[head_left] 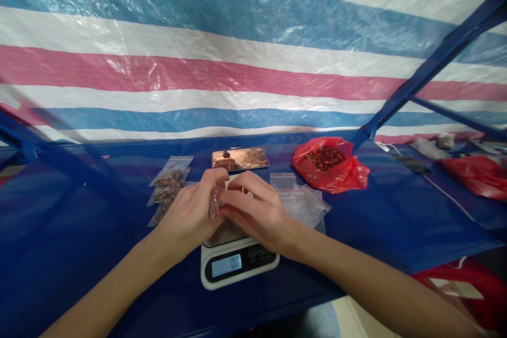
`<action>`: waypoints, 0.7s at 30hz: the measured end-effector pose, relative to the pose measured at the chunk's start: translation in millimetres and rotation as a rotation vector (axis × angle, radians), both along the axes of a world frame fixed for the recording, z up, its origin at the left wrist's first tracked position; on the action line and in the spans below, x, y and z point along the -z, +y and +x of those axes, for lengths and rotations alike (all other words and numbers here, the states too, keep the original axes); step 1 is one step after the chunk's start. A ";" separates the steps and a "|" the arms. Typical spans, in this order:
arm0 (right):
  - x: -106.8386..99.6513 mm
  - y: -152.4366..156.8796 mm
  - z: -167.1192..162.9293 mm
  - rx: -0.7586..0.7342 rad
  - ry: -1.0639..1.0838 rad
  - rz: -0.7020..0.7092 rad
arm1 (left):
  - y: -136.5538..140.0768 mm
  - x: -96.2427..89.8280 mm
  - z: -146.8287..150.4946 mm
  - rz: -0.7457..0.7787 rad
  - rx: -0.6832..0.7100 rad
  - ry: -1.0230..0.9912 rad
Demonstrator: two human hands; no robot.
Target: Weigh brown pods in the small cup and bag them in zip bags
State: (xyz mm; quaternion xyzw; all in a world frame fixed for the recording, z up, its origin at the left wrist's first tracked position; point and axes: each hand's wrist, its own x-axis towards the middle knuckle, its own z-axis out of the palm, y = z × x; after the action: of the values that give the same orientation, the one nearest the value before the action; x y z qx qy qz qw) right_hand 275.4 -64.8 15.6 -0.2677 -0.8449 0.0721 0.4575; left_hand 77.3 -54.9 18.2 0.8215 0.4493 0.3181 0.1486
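Both hands meet above a white digital kitchen scale (241, 266), whose display reads 0.0. My left hand (194, 208) is closed around one side of a small clear zip bag (215, 203) with a red line along its edge. On the other side, my right hand (255, 208) has its thumb and fingers bent in and pinching the same bag. Most of the bag is hidden behind the fingers, so I cannot tell what is in it. The scale's metal plate is largely covered by my hands.
Filled zip bags of brown dried pieces (168, 187) lie to the left. A phone (240, 159) with a lit picture lies behind. Flat clear bags (303, 203) lie to the right, beside a red plastic bag (317, 182) of reddish-brown dried bits. Striped sheeting (237, 74) hangs behind the blue table (99, 253).
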 end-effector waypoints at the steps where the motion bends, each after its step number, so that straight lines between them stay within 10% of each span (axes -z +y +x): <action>1: 0.3 -0.8 0.6 -0.009 -0.004 0.041 | -0.7 0.6 -0.3 0.015 0.000 0.002; 21: -23.3 4.0 16.3 -0.133 0.145 0.021 | 7.8 -2.9 -16.4 0.141 0.182 -0.035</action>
State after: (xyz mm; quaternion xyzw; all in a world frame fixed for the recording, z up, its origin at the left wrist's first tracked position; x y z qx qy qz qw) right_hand 291.6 -60.8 38.9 -0.2001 -0.8261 0.1127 0.5146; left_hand 60.9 -47.2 21.1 0.8617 0.3465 0.3484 0.1268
